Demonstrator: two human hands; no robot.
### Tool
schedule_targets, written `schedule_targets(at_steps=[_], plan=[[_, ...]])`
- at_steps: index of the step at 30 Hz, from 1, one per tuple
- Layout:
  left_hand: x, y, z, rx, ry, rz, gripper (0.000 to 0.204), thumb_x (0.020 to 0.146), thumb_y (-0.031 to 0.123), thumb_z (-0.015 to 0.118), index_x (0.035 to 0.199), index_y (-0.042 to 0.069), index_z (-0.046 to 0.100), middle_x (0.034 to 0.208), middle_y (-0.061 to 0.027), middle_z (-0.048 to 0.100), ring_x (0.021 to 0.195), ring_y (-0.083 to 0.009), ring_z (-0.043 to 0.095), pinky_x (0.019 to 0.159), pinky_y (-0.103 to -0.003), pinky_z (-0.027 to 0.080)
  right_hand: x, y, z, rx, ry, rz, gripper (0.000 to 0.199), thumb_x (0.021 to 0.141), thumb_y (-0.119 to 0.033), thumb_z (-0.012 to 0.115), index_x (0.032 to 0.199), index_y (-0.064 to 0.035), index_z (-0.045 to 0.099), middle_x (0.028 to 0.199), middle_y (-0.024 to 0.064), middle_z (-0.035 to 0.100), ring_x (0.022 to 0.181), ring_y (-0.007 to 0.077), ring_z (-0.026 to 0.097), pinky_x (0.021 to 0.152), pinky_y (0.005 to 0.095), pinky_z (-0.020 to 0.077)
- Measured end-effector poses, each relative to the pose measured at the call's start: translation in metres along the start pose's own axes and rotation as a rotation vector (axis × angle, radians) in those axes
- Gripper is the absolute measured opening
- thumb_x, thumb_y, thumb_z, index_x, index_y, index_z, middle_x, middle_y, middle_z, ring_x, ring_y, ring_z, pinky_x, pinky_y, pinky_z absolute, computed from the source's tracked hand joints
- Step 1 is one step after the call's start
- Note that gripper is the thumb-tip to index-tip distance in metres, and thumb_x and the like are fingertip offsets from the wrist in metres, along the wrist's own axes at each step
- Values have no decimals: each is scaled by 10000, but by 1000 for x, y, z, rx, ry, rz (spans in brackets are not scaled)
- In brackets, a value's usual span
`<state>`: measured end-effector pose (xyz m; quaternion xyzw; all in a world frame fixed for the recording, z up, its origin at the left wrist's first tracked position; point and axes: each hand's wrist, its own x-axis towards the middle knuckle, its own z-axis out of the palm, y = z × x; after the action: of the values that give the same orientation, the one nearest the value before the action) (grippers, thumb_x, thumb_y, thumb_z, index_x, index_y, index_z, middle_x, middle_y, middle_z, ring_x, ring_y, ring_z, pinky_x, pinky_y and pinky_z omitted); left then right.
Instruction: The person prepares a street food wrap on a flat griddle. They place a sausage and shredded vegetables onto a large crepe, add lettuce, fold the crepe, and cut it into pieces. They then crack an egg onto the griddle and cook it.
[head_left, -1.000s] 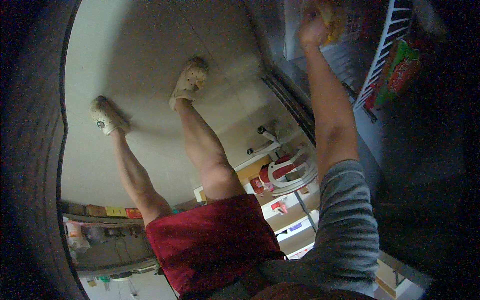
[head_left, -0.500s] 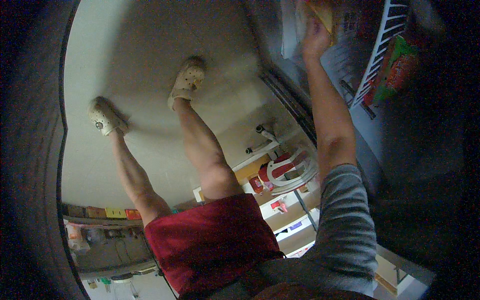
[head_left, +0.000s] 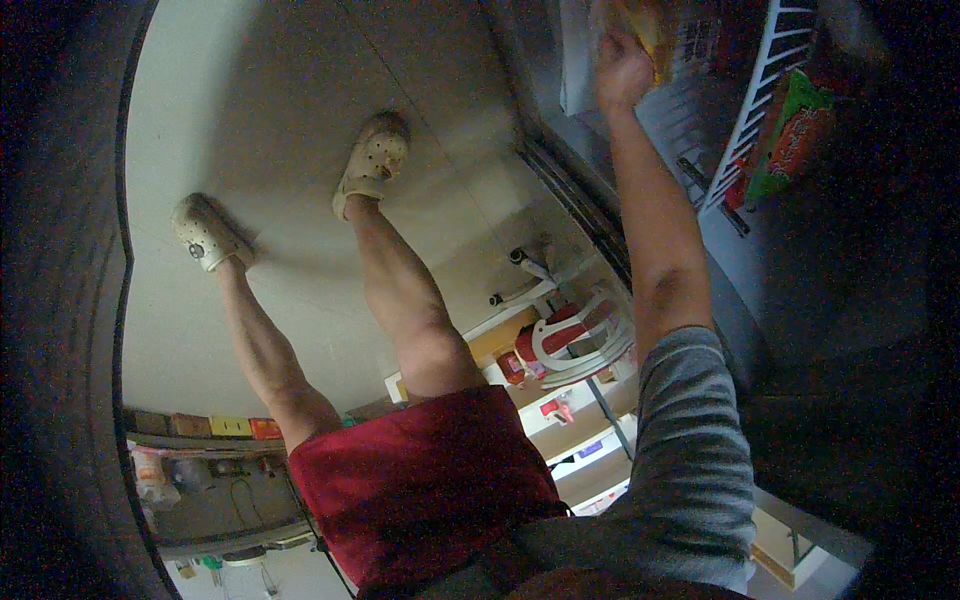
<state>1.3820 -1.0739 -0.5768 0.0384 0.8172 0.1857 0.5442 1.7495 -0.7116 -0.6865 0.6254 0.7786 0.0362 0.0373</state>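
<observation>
My right arm, in a grey short sleeve (head_left: 695, 420), reaches up to the top right of the head view. At its end my right hand (head_left: 625, 72) is closed on the edge of a yellow, glossy packet (head_left: 652, 30). The packet is partly cut off by the top rim and slightly blurred, so its contents do not show. Beside the hand stands a white wire rack (head_left: 757, 105). A red and green package (head_left: 795, 135) lies just past the rack. My left hand is out of view.
Dark vertical panels and a ledge (head_left: 580, 205) run along the right, by my arm. Below my feet in pale clogs (head_left: 375, 160) is a light floor (head_left: 290, 100). A white and red chair (head_left: 575, 345) and shelves with boxes (head_left: 230, 425) stand behind me.
My right hand has turned a little and shifted slightly at the packet, and the packet's yellow face has tilted. My legs and the rack stay nearly as they were.
</observation>
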Motion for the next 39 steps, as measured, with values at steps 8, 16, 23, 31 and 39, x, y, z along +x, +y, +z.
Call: schedule_targets(at_steps=[8,16,23,31,39], plan=[[0,-1,-1,3,1,3,823,715,58,655,1374,75,162,1379,-108,285,1255,-230,271,996,-351,237,5,3,14,259,-63,367,221,710,-260,684,875,-115,657,871,98,640,806,265,596,713,354,463],[-1,-1,-1,0,-2,-1,837,708,56,663,1374,66,156,1377,-111,285,1255,-232,269,1003,-351,226,-1,25,31,1078,108,650,299,783,-256,650,948,-18,578,918,87,609,828,200,563,754,306,444],[-2,1,-3,-2,7,6,850,701,54,670,1374,59,150,1375,-115,285,1255,-233,267,1009,-351,216,-16,-10,-27,459,40,364,248,843,-236,574,905,-2,521,877,123,583,768,229,561,706,328,450],[-5,1,-6,11,3,22,865,694,52,679,1374,50,144,1374,-118,285,1255,-235,265,1016,-352,204,-44,-32,-39,420,-46,153,134,859,-160,512,918,-40,498,855,158,592,796,311,589,666,398,455],[-6,1,-14,23,-4,39,880,686,50,687,1374,42,137,1372,-122,285,1255,-237,264,1023,-352,193,-45,-76,-23,646,-88,56,185,887,-193,498,949,-23,460,790,91,564,706,175,542,649,304,440]])
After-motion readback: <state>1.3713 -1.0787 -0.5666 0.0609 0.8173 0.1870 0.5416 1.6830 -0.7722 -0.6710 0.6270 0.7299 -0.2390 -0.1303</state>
